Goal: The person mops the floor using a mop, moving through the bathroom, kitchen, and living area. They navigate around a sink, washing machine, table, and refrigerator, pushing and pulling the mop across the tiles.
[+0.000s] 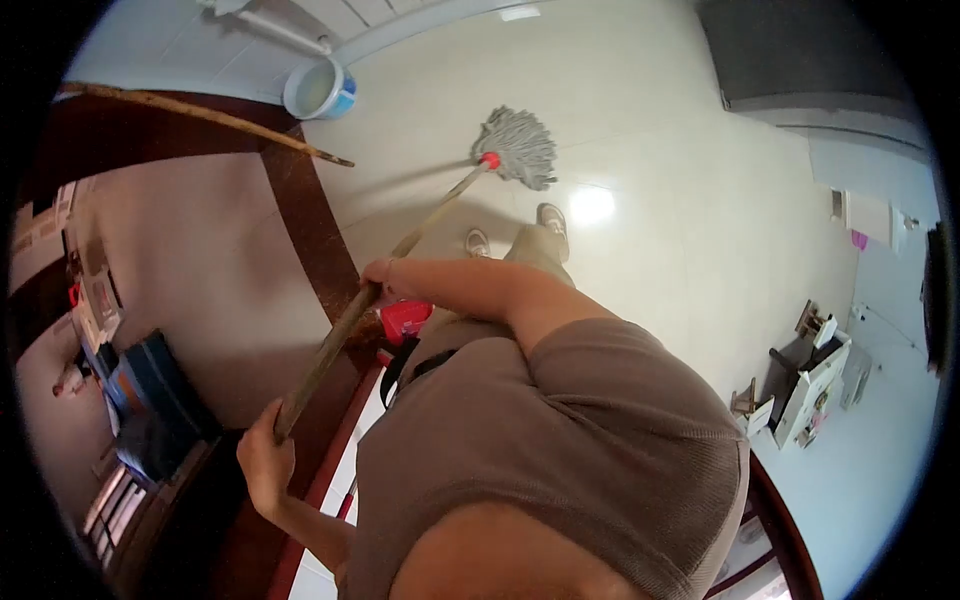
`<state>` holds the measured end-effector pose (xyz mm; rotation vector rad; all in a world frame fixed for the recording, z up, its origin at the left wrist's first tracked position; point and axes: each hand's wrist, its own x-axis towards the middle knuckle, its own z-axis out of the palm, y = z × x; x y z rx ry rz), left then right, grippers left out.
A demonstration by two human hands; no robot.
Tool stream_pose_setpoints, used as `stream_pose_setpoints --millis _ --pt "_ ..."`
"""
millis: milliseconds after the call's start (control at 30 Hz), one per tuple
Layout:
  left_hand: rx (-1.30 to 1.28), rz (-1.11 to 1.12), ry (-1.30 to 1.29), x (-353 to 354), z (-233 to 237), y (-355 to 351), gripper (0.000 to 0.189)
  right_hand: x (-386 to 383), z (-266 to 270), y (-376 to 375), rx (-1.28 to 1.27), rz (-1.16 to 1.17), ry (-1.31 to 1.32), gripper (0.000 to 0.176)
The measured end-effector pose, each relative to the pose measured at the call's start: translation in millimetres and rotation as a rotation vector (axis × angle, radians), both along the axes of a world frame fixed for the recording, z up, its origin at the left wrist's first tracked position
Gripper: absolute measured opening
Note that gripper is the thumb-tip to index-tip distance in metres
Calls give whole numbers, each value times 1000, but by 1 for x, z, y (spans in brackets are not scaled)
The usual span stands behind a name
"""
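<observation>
A mop with a grey string head [517, 147] and a red collar rests on the pale tiled floor just ahead of my shoes [551, 220]. Its long wooden handle [430, 215] runs down and left towards me. My right hand [378, 277] grips the handle about midway, the arm reaching across my brown shirt. My left hand [264, 455] is closed around the handle's upper end at the lower left. A red object [406, 320] sits just below my right hand, partly hidden by my body.
A blue and white bucket [320, 90] stands at the far wall. A second long wooden stick [200, 113] lies across the dark brown band [305, 215] at the upper left. A dark mat [800, 55] is at the top right, white furniture [812, 385] at the right, cluttered shelves [140, 400] at the left.
</observation>
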<state>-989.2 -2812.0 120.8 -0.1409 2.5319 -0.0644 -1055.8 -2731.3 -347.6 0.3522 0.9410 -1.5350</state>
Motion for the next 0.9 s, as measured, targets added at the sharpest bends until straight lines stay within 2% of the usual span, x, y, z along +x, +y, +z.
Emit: stream_pose_setpoints --millis 33,67,167,300,367,433,500,600,667,733,800,867,900 --pt "-37 27 38 13 8 -9 47 7 -18 -26 -96 269 556 41" --pt "-77 52 74 23 14 -15 47 5 8 -36 -106 283 559 41" --pt "-142 164 118 42 23 -10 46 -15 101 -61 177 -138 -595 24" --pt "-144 194 90 45 4 4 42 -22 96 -78 83 -166 -518 16" --pt "-155 191 89 50 -9 2 42 -26 68 -93 160 -35 -438 9" --pt "-161 178 88 48 -20 -3 41 -22 28 -109 75 -71 -350 8" --pt "-108 50 183 47 -23 -12 40 -25 25 -104 -8 -109 -258 8" --pt "-66 -62 227 25 -21 -11 39 -46 68 -70 0 -218 -171 8" --pt "-78 -74 200 0 -14 8 39 -65 83 -47 -10 -499 -469 11" --pt "-52 -198 225 -22 -13 18 42 -78 55 -38 -77 -599 -388 13" --pt "-4 -216 199 -46 -13 32 44 -96 32 -19 -144 -646 -224 13" --pt "-28 -315 153 -66 -14 47 44 -100 56 33 -96 -778 -205 13" --pt "-11 -310 92 -78 -12 61 43 -105 68 60 -108 -872 -306 14"
